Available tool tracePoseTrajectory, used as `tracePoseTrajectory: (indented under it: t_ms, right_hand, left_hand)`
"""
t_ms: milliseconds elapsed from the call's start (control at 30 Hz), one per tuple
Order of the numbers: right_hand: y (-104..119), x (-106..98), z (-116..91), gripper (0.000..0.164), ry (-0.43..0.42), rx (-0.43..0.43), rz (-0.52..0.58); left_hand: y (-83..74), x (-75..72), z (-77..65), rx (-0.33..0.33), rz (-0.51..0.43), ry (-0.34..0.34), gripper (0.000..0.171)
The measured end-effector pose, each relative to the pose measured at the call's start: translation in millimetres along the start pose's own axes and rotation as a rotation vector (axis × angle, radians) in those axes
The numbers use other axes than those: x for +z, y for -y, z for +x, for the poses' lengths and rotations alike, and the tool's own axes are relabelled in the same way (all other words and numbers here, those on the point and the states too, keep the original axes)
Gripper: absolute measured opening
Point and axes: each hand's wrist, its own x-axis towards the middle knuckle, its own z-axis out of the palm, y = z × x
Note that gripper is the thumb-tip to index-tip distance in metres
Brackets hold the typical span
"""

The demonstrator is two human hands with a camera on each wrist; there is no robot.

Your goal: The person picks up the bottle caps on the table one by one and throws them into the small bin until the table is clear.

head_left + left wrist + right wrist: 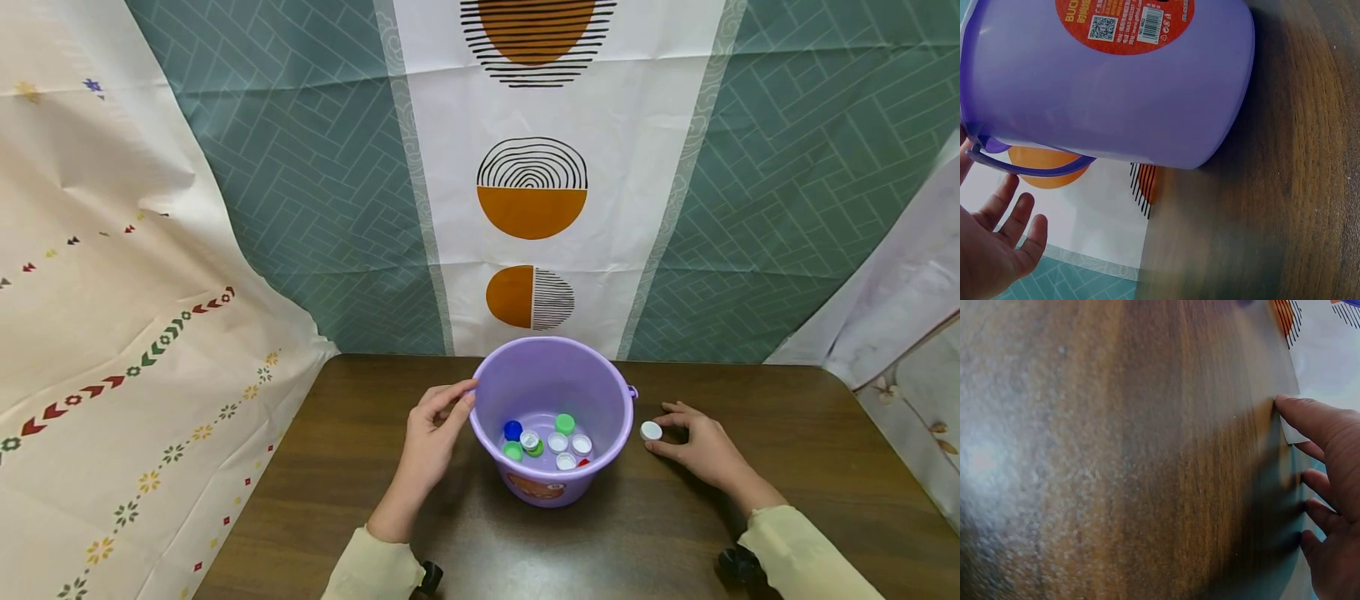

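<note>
A purple bucket [551,487] stands upright on the table, with several bottle caps [565,423] in white, green, blue and red lying on its bottom. My left hand [435,429] pinches the bucket's rim on the left side, its other fingers spread beside the bucket's handle [1054,170] in the left wrist view. To the right of the bucket, my right hand [693,446] holds a white bottle cap [651,431] between thumb and fingers, low over the table. In the right wrist view, the thumb [1310,419] partly hides that cap.
The brown wooden table [360,417] extends to both sides of the bucket. Behind it hangs a green and white patterned cloth [322,208]. A cream cloth [150,333] drapes along the left side, and a pale curtain [885,317] hangs at the right.
</note>
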Motion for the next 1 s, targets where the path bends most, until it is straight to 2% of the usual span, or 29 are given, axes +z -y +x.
tracePoseTrajectory:
  t_ms: [333,633,1000]
  right_hand:
    - [-1.9,-0.5,1.0,0.047,-0.024,-0.015,0.005]
    - [-0.4,-5.2,-2.1,0.052,-0.062,-0.009,0.006]
    - [8.6,-13.5,-4.3,0.049,-0.095,-0.005,0.037]
  left_hand:
    - [-0.1,1.2,0.2,-0.002,0.007,-0.006,0.026]
    - [-0.2,1.3,-0.1,0.004,0.013,-0.008,0.026]
    - [-1.3,1.6,1.2,0.014,0.022,-0.007,0.026]
